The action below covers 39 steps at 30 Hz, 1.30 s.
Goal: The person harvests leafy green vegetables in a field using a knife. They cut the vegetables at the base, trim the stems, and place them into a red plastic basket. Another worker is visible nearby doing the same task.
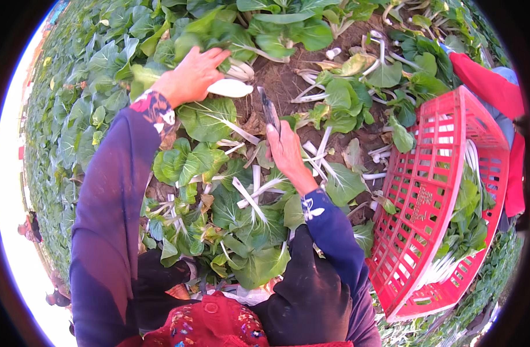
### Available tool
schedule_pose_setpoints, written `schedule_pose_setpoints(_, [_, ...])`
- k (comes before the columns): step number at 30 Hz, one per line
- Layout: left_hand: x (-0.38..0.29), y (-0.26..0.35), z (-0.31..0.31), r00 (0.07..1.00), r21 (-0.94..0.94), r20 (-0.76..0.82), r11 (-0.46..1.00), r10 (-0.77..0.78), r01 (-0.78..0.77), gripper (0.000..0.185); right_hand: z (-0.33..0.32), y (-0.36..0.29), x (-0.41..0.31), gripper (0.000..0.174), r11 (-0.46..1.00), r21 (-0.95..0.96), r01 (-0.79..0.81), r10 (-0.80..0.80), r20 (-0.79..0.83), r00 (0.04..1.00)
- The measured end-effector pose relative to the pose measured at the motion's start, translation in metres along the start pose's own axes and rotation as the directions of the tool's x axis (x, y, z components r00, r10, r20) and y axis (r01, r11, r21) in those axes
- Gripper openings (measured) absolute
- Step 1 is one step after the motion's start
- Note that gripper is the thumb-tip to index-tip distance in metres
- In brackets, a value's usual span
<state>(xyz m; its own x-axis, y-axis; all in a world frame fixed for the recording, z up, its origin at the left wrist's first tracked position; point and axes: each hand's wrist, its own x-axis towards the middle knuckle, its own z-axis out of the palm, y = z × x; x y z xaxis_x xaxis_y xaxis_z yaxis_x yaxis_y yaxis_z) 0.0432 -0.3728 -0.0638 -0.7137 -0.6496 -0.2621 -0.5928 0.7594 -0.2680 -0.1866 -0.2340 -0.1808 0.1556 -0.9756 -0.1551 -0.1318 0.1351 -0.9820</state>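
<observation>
My left hand (pixel 194 77) is closed around a bok choy plant at the edge of the standing rows. Its thick white stalk (pixel 231 88) juts out from under the palm toward the right. Blurred green leaves lie just beyond the fingers, and the fingertips are partly hidden. In my right hand (pixel 285 152) is a knife (pixel 269 108) with a dark, stained blade pointing away from me, its tip near the white stalk. Cut bok choy leaves (pixel 252 201) with white stems lie loose on the soil between my arms and my knees.
A red plastic crate (pixel 421 195) bearing writing leans at my right, with bok choy (pixel 466 217) inside. Behind it is another person's red sleeve (pixel 481 82). Dense bok choy rows (pixel 82 108) grow at left. More cut plants (pixel 340 99) lie on the bare soil (pixel 282 82).
</observation>
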Motion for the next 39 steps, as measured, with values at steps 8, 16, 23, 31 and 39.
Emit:
schedule_pose_setpoints(8, [-0.035,-0.008,0.052,0.986,-0.208,0.009,0.964,-0.169,0.167,0.040,0.015,0.005,0.093,0.036,0.962,-0.132,-0.238,0.239,-0.009,0.971])
schedule_pose_setpoints(16, [-0.030,-0.021,0.062,0.979,-0.314,0.046,0.927,-0.200,0.204,0.034,0.048,0.014,0.109,0.039,0.944,0.068,-0.323,0.321,0.043,0.946])
schedule_pose_setpoints(23, [-0.029,-0.023,0.070,0.963,-0.330,0.108,0.905,-0.248,0.270,0.029,0.064,0.014,0.117,0.038,0.935,0.022,-0.353,0.352,0.037,0.935])
schedule_pose_setpoints(31, [-0.037,-0.016,0.073,0.940,-0.455,0.094,0.826,-0.327,0.333,0.038,0.062,-0.003,0.132,0.037,0.903,-0.145,-0.405,0.417,0.066,0.906])
schedule_pose_setpoints(39, [-0.050,-0.004,0.054,0.895,-0.439,0.106,0.787,-0.434,0.434,0.033,0.056,0.008,0.076,0.039,0.888,-0.233,-0.396,0.447,0.238,0.862])
